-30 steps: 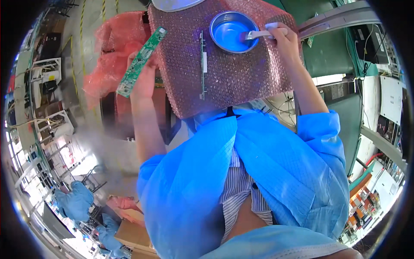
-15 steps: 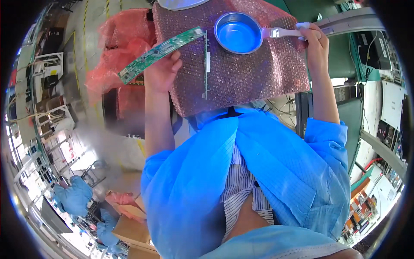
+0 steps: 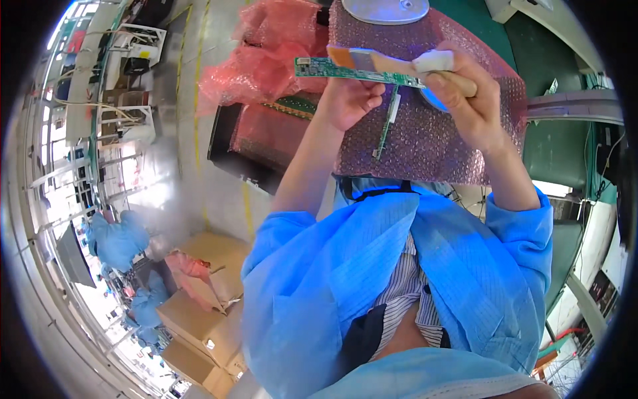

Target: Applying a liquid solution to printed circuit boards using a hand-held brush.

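My left hand [image 3: 349, 105] is closed under a long, narrow green circuit board [image 3: 311, 68], holding it up level over the worktop. In my right hand [image 3: 477, 100] is a flat paintbrush [image 3: 392, 64] with a pale handle. Its orange-brown bristles lie over the left half of the board; whether they touch it I cannot tell. White covering shows on a finger of that hand. Beneath my right hand, a round metal dish [image 3: 434, 100] with blue-lit contents is mostly hidden. A second narrow board [image 3: 383, 133] rests on the pink bubble wrap [image 3: 432, 156] between my arms.
A round, pale metal plate [image 3: 385, 9] sits at the far edge of the bubble wrap. To the left, a black box [image 3: 222, 143] holds red bubble wrap [image 3: 266, 70] and more boards [image 3: 296, 106]. Cardboard boxes [image 3: 199, 319] stand at lower left; people in blue [image 3: 118, 241] are farther off.
The brush has left the dish and moved left over the board, carried by my right hand. The board has turned from slanted to nearly level. The whole view has shifted.
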{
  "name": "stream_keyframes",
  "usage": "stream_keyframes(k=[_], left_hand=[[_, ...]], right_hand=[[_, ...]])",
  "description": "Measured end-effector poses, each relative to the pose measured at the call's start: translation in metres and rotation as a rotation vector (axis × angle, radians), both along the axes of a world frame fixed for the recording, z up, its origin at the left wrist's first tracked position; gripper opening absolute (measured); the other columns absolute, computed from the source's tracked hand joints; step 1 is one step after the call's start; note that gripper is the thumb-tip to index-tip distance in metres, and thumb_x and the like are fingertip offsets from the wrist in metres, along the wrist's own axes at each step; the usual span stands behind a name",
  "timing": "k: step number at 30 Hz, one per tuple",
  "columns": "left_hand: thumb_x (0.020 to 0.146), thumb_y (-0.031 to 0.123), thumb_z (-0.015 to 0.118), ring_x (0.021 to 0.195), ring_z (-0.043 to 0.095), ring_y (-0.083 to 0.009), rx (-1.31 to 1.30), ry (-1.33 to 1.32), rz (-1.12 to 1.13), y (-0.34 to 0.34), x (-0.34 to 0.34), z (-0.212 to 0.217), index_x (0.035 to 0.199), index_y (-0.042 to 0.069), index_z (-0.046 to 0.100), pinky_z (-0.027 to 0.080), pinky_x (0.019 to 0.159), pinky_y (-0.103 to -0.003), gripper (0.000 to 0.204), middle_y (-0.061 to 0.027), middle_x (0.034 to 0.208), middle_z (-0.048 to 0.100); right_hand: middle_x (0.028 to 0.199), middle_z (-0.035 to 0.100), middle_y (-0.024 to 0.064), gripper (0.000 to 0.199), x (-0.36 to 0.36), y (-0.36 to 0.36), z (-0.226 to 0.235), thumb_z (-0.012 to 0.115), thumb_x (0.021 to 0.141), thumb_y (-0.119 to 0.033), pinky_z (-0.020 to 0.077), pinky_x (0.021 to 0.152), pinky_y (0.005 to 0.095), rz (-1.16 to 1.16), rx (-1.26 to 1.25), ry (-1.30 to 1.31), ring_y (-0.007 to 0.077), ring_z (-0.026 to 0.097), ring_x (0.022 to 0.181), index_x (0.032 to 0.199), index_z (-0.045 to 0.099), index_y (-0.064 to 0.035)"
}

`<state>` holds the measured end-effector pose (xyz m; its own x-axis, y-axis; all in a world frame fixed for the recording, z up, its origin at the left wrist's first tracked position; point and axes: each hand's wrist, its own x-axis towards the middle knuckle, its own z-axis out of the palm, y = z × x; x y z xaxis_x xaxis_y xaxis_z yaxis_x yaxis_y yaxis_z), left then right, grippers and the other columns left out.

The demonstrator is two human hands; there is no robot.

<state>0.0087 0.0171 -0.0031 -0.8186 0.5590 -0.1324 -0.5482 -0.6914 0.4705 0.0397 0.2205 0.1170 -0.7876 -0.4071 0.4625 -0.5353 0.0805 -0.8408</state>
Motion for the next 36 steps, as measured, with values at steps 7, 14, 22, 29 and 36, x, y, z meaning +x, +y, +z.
stream_keyframes(k=[7,14,22,29,36], left_hand=[[0.075,0.052,0.052,0.075,0.053,-0.0155,-0.082,0.05,-0.004,0.005,0.006,-0.002,0.1,0.006,0.054,0.041,0.055,-0.025,0.052,-0.0058,0.091,0.057],[0.075,0.05,0.054,0.076,0.053,-0.014,-0.101,-0.004,-0.009,0.006,0.011,-0.004,0.096,0.008,0.055,0.04,0.056,-0.025,0.047,-0.0036,0.09,0.057],[0.077,0.042,0.056,0.077,0.053,-0.015,-0.009,-0.022,-0.044,-0.006,0.013,-0.004,0.097,0.012,0.055,0.041,0.056,-0.025,0.036,-0.0062,0.093,0.058],[0.078,0.038,0.057,0.078,0.053,-0.0158,-0.182,0.045,0.013,0.003,0.016,0.0,0.096,0.017,0.055,0.042,0.055,-0.027,0.028,-0.0067,0.093,0.058],[0.076,0.042,0.056,0.075,0.05,-0.0179,-0.055,0.088,-0.015,-0.017,0.015,-0.002,0.106,0.008,0.052,0.037,0.056,-0.025,0.045,-0.0079,0.099,0.055]], right_hand=[[0.082,0.048,0.01,0.016,-0.006,-0.023,0.006,0.054,0.079,-0.005,0.0381,0.058,0.0272,0.127,0.031,0.295,0.0203,0.046,0.07,0.092,0.055,0.0036],[0.08,0.044,0.0114,0.017,-0.008,-0.024,0.006,0.058,0.074,-0.002,0.0372,0.056,0.0295,0.147,0.112,0.43,0.0234,0.046,0.069,0.09,0.055,0.0019],[0.079,0.044,0.0123,0.017,-0.005,-0.009,0.022,0.06,0.07,0.0,0.0369,0.055,0.0303,0.179,0.201,0.439,0.025,0.045,0.067,0.086,0.054,0.0035],[0.079,0.044,0.0133,0.018,-0.005,-0.026,0.022,0.061,0.069,-0.002,0.037,0.056,0.0319,0.182,0.15,0.544,0.0264,0.045,0.067,0.085,0.053,0.0032],[0.076,0.045,0.0113,0.012,-0.005,0.007,0.016,0.055,0.074,-0.001,0.0364,0.058,0.0315,0.173,0.285,0.354,0.0244,0.045,0.067,0.086,0.052,0.0036]])
